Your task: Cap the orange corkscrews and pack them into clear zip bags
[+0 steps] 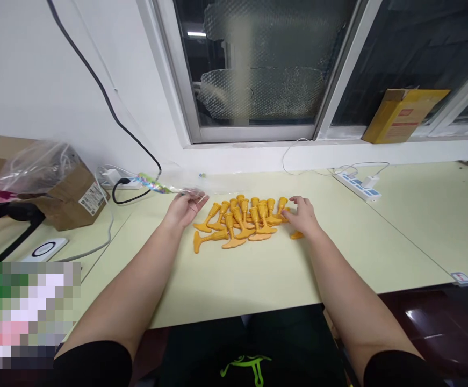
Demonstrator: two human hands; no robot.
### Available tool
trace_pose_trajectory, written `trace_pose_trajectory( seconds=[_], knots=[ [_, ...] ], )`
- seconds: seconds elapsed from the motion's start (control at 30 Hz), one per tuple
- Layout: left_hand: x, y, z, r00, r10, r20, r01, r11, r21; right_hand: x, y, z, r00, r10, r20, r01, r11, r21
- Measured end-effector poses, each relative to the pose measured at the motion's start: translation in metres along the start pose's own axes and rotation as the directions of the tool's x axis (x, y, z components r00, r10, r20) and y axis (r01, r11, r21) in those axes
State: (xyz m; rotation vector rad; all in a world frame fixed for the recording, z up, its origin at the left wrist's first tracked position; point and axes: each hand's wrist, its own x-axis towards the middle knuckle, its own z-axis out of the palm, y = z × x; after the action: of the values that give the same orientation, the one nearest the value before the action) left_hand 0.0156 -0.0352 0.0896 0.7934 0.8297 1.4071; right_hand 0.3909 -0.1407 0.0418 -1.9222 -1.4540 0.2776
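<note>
Several orange-yellow plastic pieces with T-shaped ends and ribbed cup-like tops lie in a pile (pixel 244 217) on the pale green table (pixel 225 285). At the pile's left edge, my left hand (pixel 185 208) is closed on the edge of a clear plastic bag (pixel 153 183) with a colourful printed strip, which stretches behind the pile. My right hand (pixel 303 216) is at the pile's right edge, thumb and fingers apart, beside an upright-leaning orange piece (pixel 282 203). Another orange piece (pixel 297 235) shows partly under that hand.
A cardboard box (pixel 68 201) with plastic wrap stands at the left, near a white pad (pixel 46 249) and cables. Power strips lie by the wall, one (pixel 357 185) at the right. A yellow box (pixel 405 115) leans on the window.
</note>
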Motion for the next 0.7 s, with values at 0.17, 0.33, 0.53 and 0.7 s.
trace_pose_trajectory(
  seconds=[0.17,0.33,0.53,0.7],
  knots=[
    [-0.060,0.001,0.012,0.957,-0.048,0.286,0.063,0.997,-0.046,-0.008,-0.021,0.006,0.972,-0.209,-0.108,0.232,0.927,0.295],
    [-0.087,-0.019,0.016,0.955,-0.041,0.292,0.054,0.998,-0.034,-0.019,-0.040,0.016,0.951,-0.301,0.069,0.194,0.757,0.624],
    [-0.083,-0.026,0.012,0.961,-0.096,0.259,0.088,0.995,0.042,-0.023,-0.050,0.015,0.933,-0.316,0.175,0.106,0.702,0.704],
    [-0.087,-0.021,0.009,0.948,-0.133,0.290,0.134,0.991,0.015,-0.027,-0.056,0.011,0.922,-0.309,0.234,0.046,0.687,0.725]
  ],
)
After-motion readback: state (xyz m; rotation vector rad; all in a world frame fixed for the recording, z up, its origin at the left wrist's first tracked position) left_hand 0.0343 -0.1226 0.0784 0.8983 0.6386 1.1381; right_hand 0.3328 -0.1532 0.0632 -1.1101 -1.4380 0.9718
